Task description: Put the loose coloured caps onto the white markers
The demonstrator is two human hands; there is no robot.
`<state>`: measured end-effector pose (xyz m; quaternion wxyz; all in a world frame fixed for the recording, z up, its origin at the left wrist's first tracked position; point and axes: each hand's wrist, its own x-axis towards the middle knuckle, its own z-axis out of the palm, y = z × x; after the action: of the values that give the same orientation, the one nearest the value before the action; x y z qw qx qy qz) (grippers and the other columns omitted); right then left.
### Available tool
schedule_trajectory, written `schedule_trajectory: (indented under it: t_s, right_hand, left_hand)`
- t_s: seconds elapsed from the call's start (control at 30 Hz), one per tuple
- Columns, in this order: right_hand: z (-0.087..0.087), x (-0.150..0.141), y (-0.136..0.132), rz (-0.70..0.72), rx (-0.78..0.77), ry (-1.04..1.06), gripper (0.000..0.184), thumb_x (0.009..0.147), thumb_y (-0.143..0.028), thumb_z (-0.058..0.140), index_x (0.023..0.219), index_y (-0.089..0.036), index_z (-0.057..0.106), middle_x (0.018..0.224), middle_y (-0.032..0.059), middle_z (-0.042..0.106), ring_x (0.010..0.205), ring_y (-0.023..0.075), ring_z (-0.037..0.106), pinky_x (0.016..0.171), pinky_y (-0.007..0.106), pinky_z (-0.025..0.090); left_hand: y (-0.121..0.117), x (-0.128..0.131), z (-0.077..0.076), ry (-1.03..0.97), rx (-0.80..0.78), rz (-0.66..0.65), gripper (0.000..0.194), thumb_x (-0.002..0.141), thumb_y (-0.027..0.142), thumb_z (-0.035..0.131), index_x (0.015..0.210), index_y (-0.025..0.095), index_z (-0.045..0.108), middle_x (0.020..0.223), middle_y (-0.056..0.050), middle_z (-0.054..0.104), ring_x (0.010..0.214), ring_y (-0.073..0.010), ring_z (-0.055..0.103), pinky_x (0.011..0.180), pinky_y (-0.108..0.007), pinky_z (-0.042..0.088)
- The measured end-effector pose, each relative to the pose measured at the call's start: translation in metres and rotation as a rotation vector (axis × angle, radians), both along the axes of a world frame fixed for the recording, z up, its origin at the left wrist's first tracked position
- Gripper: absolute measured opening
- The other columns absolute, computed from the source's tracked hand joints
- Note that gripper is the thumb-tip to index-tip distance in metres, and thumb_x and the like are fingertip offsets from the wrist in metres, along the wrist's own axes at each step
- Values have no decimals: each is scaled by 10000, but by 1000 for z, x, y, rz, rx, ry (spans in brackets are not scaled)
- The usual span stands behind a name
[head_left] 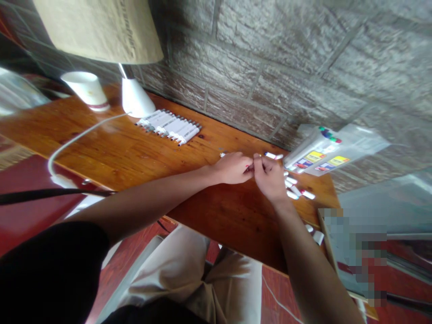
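My left hand (233,168) is closed over the table, its fingers wrapped round what looks like a marker. A small white end (222,155) shows behind the knuckles, and a speck of red (247,167) shows at the fingers. Touching it, my right hand (269,176) is closed in a pinch; what lies between its fingertips is hidden. Right of that hand, several loose white markers or caps (291,181) lie scattered, one with a red end (308,194). A row of white markers (170,127) lies side by side to the left.
A clear plastic marker case (308,155) with coloured caps inside stands open against the brick wall (236,58). At the back left of the wooden table (111,153) are a lamp (135,96) and a paper cup (88,92). A white cable (72,132) crosses the tabletop.
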<state>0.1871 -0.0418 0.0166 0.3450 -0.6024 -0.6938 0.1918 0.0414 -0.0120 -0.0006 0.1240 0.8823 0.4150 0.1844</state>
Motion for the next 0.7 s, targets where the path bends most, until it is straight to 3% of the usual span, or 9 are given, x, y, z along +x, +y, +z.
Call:
schedule_trajectory:
  t_s: [0.1,0.17,0.23,0.3,0.37,0.43,0.47,0.53,0.7]
  right_hand:
    - [0,0,0,17,14,10,490,963,-473,446,599,-169,567,622,28,608,607,125,508,650,276,360]
    - [1,0,-1,19,22,22,497,954,-482,459,567,-173,509,572,5,534,581,113,457,628,271,334]
    - [2,-2,-3,8,34,30,516,942,-488,473,531,-181,419,523,-19,417,553,99,381,601,269,293]
    - [3,-4,-5,5,52,26,519,935,-490,484,527,-185,386,523,-30,347,554,93,337,594,270,268]
    - [4,-7,-8,4,64,23,505,933,-480,489,534,-184,399,538,-34,319,557,88,325,593,271,261]
    - [5,-9,-10,12,72,15,495,931,-465,492,532,-187,397,537,-33,322,549,83,329,592,276,264]
    - [5,-10,-11,18,79,5,493,931,-459,491,530,-189,393,530,-32,327,542,82,333,591,279,266]
    - [5,-12,-13,17,94,-17,481,929,-449,495,533,-191,403,520,-29,341,531,83,345,590,285,274]
    - [-8,-9,-8,-19,125,-13,438,905,-445,531,548,-199,473,513,-23,366,488,96,349,555,300,290]
  left_hand:
    - [-5,0,9,9,1,33,329,941,312,496,988,129,766,960,-163,761,884,-272,732,768,-350,525]
    - [-25,-4,23,29,10,47,316,954,299,488,1016,138,754,980,-158,758,902,-272,729,760,-352,523]
    - [-65,-13,39,70,13,-23,305,969,301,480,973,142,740,971,-152,754,884,-269,726,698,-341,510]
    - [-119,-24,48,67,-41,-92,340,994,372,464,904,158,714,757,-92,731,693,-235,701,583,-324,462]
    - [-179,-38,46,7,-132,-369,284,981,348,508,817,187,677,587,-20,656,566,-192,645,496,-309,393]
    - [-232,-54,30,-131,-283,-702,250,948,301,587,721,203,625,615,9,663,589,-132,635,479,-271,379]
    - [-253,-63,20,-186,-341,-677,324,919,313,629,625,191,568,579,5,642,523,-115,589,431,-268,332]
    - [-284,-83,-1,-242,-471,-503,273,875,326,683,654,194,593,549,7,619,488,-120,550,397,-271,273]
    - [-311,-150,-43,-447,-969,-5,298,877,419,660,717,167,658,570,14,597,507,-70,505,485,-169,344]
